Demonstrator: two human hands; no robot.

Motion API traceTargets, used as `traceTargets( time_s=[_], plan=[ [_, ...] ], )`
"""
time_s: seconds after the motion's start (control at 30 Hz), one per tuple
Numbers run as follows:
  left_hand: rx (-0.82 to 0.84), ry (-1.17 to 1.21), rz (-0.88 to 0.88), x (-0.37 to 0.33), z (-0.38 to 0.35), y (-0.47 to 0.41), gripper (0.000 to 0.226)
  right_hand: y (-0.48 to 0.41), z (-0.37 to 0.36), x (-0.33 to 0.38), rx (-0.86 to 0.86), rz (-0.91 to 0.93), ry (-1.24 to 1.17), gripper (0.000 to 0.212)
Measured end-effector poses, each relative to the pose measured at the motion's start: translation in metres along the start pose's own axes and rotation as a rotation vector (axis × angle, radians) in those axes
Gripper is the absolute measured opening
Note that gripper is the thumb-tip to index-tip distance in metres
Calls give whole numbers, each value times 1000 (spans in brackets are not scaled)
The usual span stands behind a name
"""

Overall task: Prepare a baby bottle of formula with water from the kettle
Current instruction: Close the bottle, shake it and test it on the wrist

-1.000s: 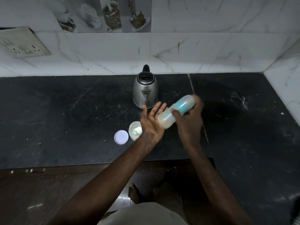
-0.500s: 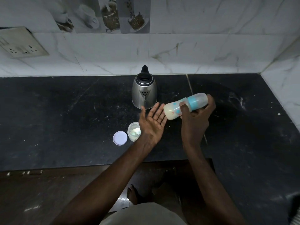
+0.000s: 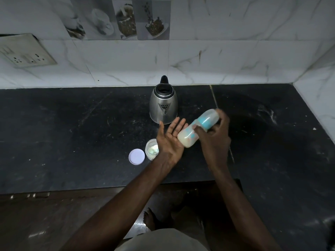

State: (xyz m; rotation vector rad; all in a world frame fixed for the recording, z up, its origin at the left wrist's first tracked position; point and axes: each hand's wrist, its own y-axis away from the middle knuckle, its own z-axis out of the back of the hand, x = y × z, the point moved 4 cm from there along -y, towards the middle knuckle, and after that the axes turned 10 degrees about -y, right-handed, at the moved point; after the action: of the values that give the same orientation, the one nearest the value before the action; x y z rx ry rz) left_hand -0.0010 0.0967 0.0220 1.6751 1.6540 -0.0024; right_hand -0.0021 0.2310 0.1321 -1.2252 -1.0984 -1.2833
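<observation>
Two bare forearms reach up from 6 o'clock over a black counter (image 3: 72, 133). The left hand (image 3: 169, 142) lies palm up, fingers straight and slightly spread, holding nothing. At its 3 o'clock the right hand (image 3: 214, 140) grips a bottle (image 3: 188, 137), fingers and thumb curled round its teal collar. The bottle is tilted, its milky base low at the left fingers and its top pointing to 1 o'clock; whether base and palm touch cannot be told. At the left hand's 9 o'clock stands an open jar (image 3: 151, 148), its lid (image 3: 136, 156) flat just beside it. At 12 o'clock a steel kettle (image 3: 163, 107) stands near the tiled wall (image 3: 217, 60).
</observation>
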Motion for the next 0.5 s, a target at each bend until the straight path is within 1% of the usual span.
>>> traceTargets(
  time_s=[0.07,0.1,0.13,0.2,0.23,0.27,0.37,0.4,0.43,0.5],
  plan=[
    [-6,-45,-14,-4,1,2,72,-4,8,4,-202,16,-143,80],
    [-13,-45,-16,-4,3,3,72,-4,7,4,-232,18,-164,80],
    [-15,-32,-14,-4,4,4,73,-1,2,2,-205,7,-136,79],
    [-16,4,-4,-4,6,4,73,8,-10,-7,-25,-30,-2,76],
    [-16,15,-1,-5,6,4,73,11,-11,-10,34,-35,30,76],
    [-18,9,-5,-6,7,3,73,10,-9,-10,28,-24,29,77],
    [-10,-33,-33,-12,9,4,74,2,1,-3,-183,10,-136,79],
    [-13,-32,-35,-13,10,3,74,3,0,-2,-201,18,-144,80],
    [-12,-17,-31,-12,11,3,73,4,-5,-3,-164,17,-114,79],
    [-16,7,-10,-10,10,4,73,11,-17,-10,24,-14,18,78]
  ],
)
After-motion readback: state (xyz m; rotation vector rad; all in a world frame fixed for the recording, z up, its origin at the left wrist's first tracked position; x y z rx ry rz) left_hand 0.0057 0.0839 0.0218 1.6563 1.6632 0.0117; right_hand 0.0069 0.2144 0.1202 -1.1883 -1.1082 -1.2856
